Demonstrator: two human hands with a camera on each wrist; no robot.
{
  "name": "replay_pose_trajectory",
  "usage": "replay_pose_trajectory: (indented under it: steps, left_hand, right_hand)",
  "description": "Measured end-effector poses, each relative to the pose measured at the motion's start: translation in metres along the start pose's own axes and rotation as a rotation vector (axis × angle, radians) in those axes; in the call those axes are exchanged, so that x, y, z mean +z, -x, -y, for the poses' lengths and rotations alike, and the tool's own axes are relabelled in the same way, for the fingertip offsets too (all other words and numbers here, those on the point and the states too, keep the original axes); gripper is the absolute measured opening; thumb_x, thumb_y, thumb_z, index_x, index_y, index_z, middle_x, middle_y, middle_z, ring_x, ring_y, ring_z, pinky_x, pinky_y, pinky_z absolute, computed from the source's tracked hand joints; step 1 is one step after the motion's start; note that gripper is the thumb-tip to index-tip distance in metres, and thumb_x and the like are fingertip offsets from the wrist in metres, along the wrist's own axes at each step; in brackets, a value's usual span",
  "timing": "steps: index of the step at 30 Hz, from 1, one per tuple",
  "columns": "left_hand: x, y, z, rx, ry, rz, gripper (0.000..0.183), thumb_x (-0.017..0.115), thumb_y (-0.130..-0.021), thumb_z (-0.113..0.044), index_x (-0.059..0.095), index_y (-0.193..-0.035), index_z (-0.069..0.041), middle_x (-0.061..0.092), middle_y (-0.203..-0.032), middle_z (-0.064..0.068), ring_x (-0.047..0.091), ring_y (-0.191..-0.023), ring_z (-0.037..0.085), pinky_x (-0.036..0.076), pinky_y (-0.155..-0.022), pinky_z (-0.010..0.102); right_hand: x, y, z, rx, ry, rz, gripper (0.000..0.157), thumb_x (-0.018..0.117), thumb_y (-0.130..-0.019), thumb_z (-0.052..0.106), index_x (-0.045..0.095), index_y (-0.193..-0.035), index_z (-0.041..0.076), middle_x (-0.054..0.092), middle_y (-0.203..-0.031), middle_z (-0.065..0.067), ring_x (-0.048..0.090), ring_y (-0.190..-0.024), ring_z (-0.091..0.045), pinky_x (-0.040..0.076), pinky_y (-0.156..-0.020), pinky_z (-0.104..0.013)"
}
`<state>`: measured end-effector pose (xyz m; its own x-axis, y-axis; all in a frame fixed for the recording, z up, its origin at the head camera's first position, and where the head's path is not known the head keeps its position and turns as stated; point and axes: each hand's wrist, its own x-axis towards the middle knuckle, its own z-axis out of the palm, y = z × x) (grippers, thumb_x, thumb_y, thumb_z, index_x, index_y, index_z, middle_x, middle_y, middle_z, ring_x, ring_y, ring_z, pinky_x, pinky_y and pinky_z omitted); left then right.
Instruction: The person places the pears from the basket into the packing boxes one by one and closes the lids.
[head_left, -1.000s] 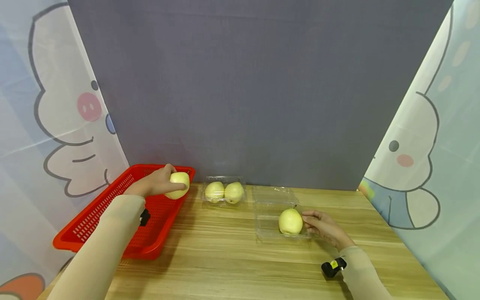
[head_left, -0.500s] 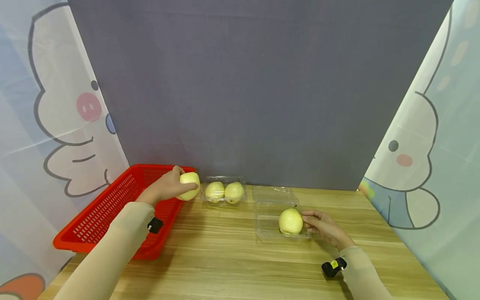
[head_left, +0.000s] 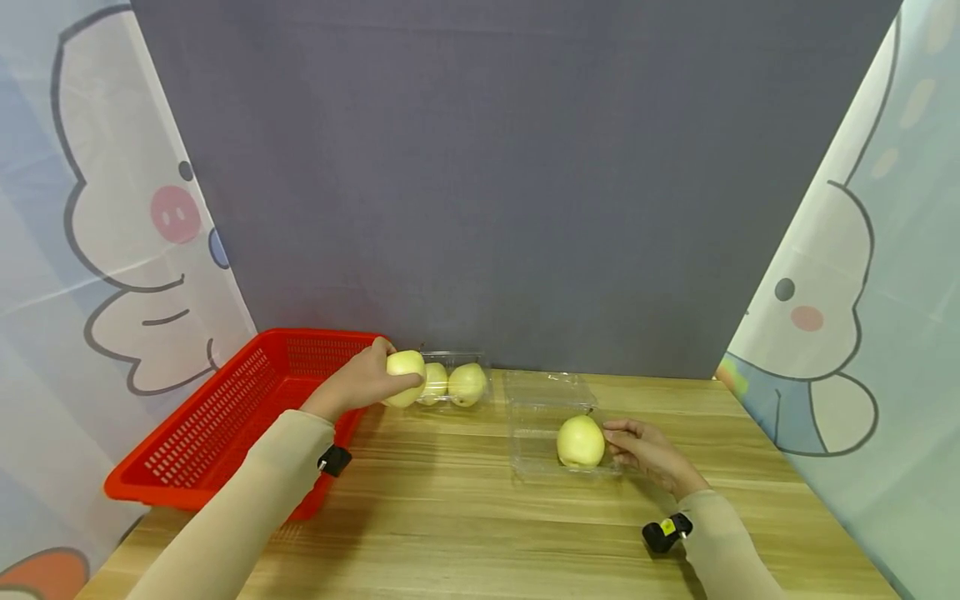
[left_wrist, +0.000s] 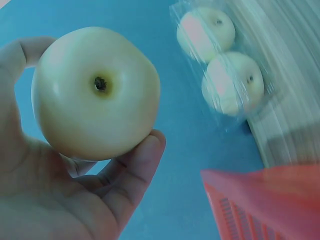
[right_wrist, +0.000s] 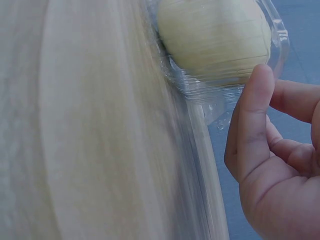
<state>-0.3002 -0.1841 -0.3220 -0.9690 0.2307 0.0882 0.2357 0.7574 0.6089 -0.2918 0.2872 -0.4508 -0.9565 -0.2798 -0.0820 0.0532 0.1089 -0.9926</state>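
My left hand (head_left: 363, 383) grips a pale yellow pear (head_left: 405, 377), held up between the red basket and the closed clear box. In the left wrist view the fingers and thumb curl round this pear (left_wrist: 97, 95), its dark-centred end facing the camera. On the table at the right lies a clear plastic clamshell box (head_left: 534, 446) with its lid folded back. A single pear (head_left: 581, 442) sits in its right half. My right hand (head_left: 648, 454) pinches that box's right edge beside the pear; in the right wrist view the thumb (right_wrist: 257, 117) lies at the rim.
A red perforated basket (head_left: 225, 433) stands at the left. Behind the held pear is a closed clear box (head_left: 487, 387) with two pears. A grey cloth (head_left: 480, 183) hangs at the table's (head_left: 450, 517) back, with cartoon-printed sheets on both sides.
My left hand has carried the pear rightward from over the basket's right rim, so it now partly covers the closed box. The right hand and open box have stayed in place.
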Motion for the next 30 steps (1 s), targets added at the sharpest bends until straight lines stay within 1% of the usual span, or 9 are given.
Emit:
replay_pose_trajectory:
  steps: [9,13,16,19,24,27,30]
  left_hand:
    - [0.019,0.0,-0.013,0.026,0.051,-0.004,0.061,0.071,-0.085,-0.047,0.045,-0.116,-0.001,0.058,-0.095,0.012,0.055,-0.076,0.022,0.048,-0.068,0.035]
    - [0.03,-0.001,-0.018,0.025,0.09,-0.002,0.062,0.072,-0.084,-0.046,0.045,-0.118,-0.001,0.058,-0.096,0.011,0.056,-0.075,0.022,0.049,-0.065,0.034]
    - [0.039,-0.002,-0.021,0.024,0.112,0.005,0.064,0.073,-0.084,-0.045,0.045,-0.121,-0.001,0.058,-0.098,0.011,0.057,-0.076,0.022,0.05,-0.066,0.034]
    - [0.048,-0.003,-0.024,0.038,0.135,0.011,0.064,0.074,-0.084,-0.043,0.045,-0.122,-0.001,0.058,-0.097,0.011,0.057,-0.074,0.021,0.05,-0.066,0.034]
    - [0.062,-0.003,-0.031,0.038,0.151,0.01,0.063,0.075,-0.083,-0.044,0.047,-0.122,-0.003,0.058,-0.093,0.009,0.056,-0.072,0.021,0.048,-0.062,0.033]
    - [0.069,-0.004,-0.035,0.041,0.156,0.014,0.066,0.075,-0.083,-0.046,0.047,-0.125,-0.003,0.058,-0.092,0.009,0.055,-0.073,0.021,0.047,-0.063,0.034]
    - [0.076,-0.006,-0.04,0.05,0.178,0.013,0.068,0.075,-0.083,-0.046,0.047,-0.126,-0.003,0.059,-0.094,0.007,0.056,-0.078,0.022,0.048,-0.067,0.036]
  right_hand:
    - [0.001,0.0,0.001,0.004,-0.004,0.005,0.049,0.056,-0.103,0.013,0.037,-0.137,-0.018,0.057,-0.101,-0.007,0.059,-0.084,-0.01,0.054,-0.071,-0.02]
    - [0.001,0.0,0.0,0.003,-0.006,0.006,0.049,0.056,-0.103,0.012,0.037,-0.136,-0.017,0.057,-0.101,-0.006,0.059,-0.084,-0.01,0.054,-0.071,-0.02]
    - [0.001,0.0,0.0,0.0,-0.003,0.006,0.048,0.056,-0.103,0.012,0.037,-0.136,-0.017,0.057,-0.102,-0.007,0.059,-0.085,-0.01,0.054,-0.071,-0.02]
    - [0.001,0.0,0.0,0.001,0.0,0.005,0.049,0.056,-0.103,0.013,0.036,-0.137,-0.017,0.057,-0.102,-0.007,0.059,-0.085,-0.01,0.054,-0.072,-0.02]
    - [0.001,0.0,0.001,0.005,0.004,0.0,0.051,0.056,-0.103,0.013,0.036,-0.138,-0.017,0.057,-0.102,-0.007,0.059,-0.084,-0.01,0.054,-0.071,-0.02]
    - [0.001,0.0,0.001,0.005,0.004,-0.003,0.05,0.056,-0.103,0.013,0.036,-0.138,-0.018,0.057,-0.101,-0.006,0.059,-0.084,-0.01,0.054,-0.071,-0.02]
    - [0.001,0.0,0.001,0.003,0.005,-0.005,0.05,0.056,-0.104,0.012,0.036,-0.138,-0.018,0.057,-0.102,-0.006,0.059,-0.084,-0.01,0.054,-0.071,-0.02]
